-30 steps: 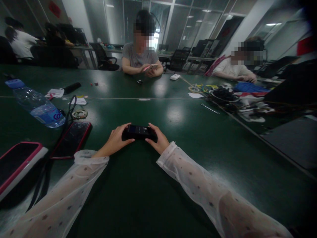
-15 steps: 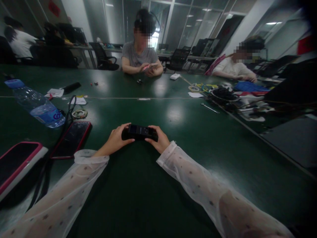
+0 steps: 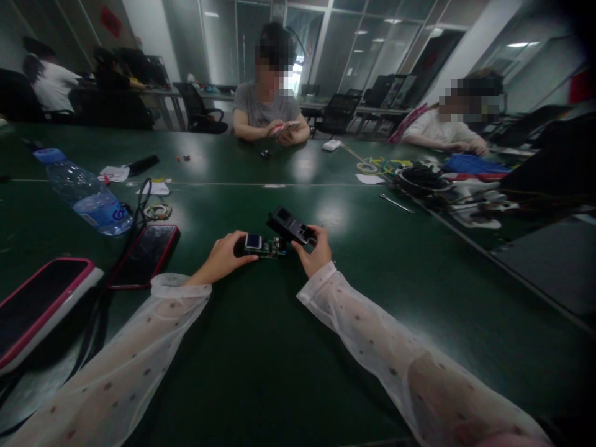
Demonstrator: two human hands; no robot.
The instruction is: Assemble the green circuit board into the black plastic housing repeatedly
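Note:
My left hand [image 3: 231, 251] is closed on the left end of a green circuit board [image 3: 269, 247] with a small screen [image 3: 254, 241]. Thumb and fingers grip it from below and above. My right hand [image 3: 317, 249] pinches the right end of a black plastic casing cover [image 3: 291, 225], which has a square window and several small openings. The cover is tilted and held above and to the right of the board, so the board's parts lie bare. Whether the board sits in a lower shell is too dark to tell.
On the left are a water bottle [image 3: 88, 195], a red-edged phone [image 3: 145, 256], a second pink-edged phone [image 3: 44, 285] and a bracelet [image 3: 158, 212]. Rightward lie a wrench [image 3: 397, 203], tangled cables [image 3: 421, 180] and a grey panel [image 3: 549, 267]. A person [image 3: 270, 112] sits opposite.
The black cover, earlier closed over the device between both hands, has come off upward and to the right in my right hand. The circuit board in my left hand now shows.

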